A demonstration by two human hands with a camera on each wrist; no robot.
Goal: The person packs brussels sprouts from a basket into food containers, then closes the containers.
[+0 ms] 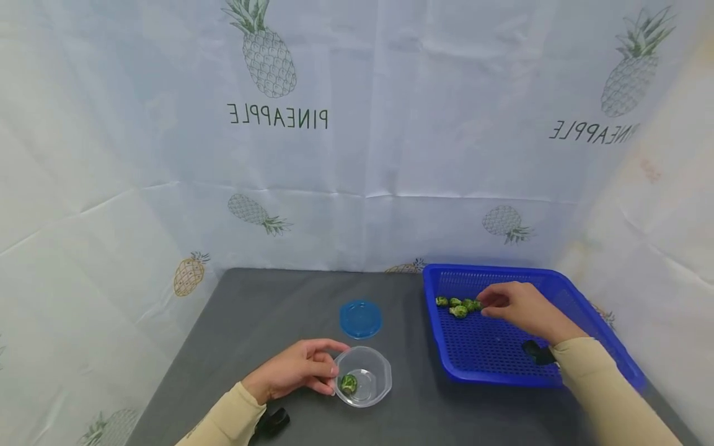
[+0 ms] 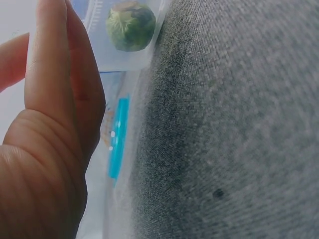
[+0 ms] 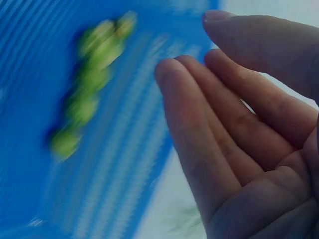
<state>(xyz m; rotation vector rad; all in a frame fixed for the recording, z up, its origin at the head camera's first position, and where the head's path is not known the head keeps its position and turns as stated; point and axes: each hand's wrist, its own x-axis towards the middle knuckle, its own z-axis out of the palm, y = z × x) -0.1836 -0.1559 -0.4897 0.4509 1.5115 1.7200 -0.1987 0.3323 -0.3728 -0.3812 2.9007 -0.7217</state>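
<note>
In the head view my left hand (image 1: 305,368) holds the left side of a clear plastic container (image 1: 375,364), with the index finger along its rim. One Brussels sprout (image 1: 348,384) lies inside; in the left wrist view this sprout (image 2: 130,26) shows through the container's wall. Over the blue plastic basket (image 1: 463,376) hovers my right hand (image 1: 521,308), thumb and fingers apart with nothing between them. Several Brussels sprouts (image 1: 458,311) sit in a cluster toward the basket's far left, just left of those fingertips. The right wrist view shows these sprouts (image 3: 82,107) blurred.
A round blue lid (image 1: 361,319) lies flat on the grey table (image 1: 268,310), just behind the container. White curtains (image 1: 357,155) printed with pineapples surround the table at the back and sides. The basket's raised rim stands along the table's right part.
</note>
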